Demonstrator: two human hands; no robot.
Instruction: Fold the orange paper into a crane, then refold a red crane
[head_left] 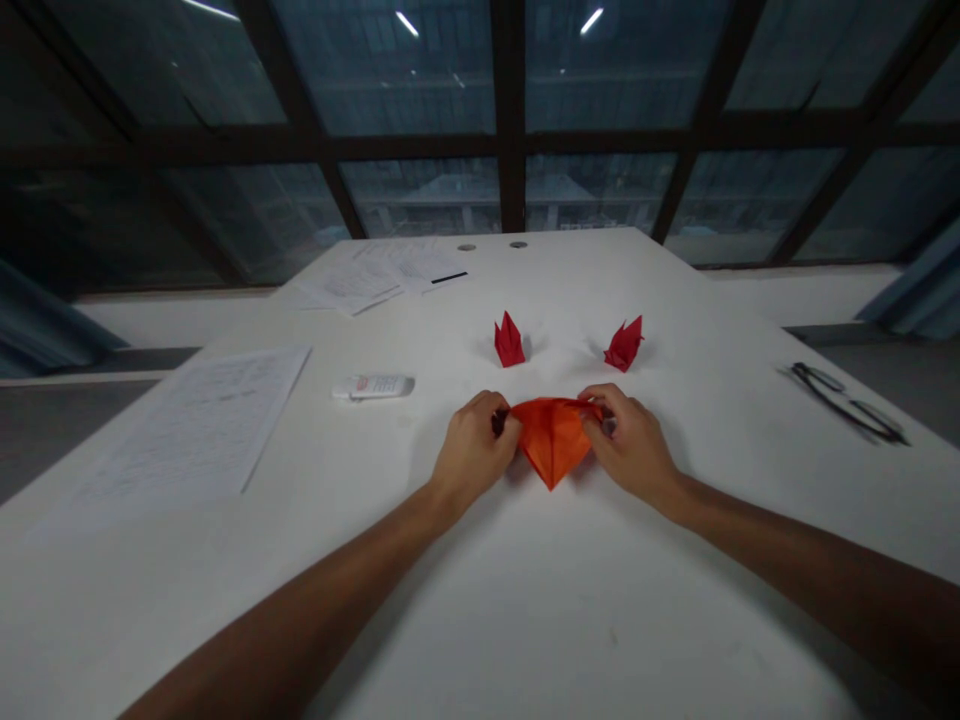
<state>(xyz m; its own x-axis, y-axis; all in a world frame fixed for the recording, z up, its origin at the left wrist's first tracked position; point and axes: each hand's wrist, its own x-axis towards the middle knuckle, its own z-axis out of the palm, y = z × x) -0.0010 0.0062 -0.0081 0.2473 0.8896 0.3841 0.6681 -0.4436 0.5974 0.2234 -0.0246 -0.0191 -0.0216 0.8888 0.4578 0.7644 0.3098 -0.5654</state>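
Observation:
Between my hands is a folded sheet of orange origami paper (553,440), its pointed end toward me and creases running down its middle. My left hand (480,436) pinches its left corner, fingers curled. On the other side, my right hand (627,438) grips the right corner between thumb and fingers. Just beyond the paper stand two red folded paper figures: one red paper figure (509,341) straight ahead and another red paper figure (624,344) farther right. Neither hand touches them.
A white remote control (373,387) lies left of my hands on the white table (570,600). Written sheets (195,420) cover the left side, with more papers (367,275) and a black pen (449,278) at the back. Black-framed glasses (847,402) rest at the right.

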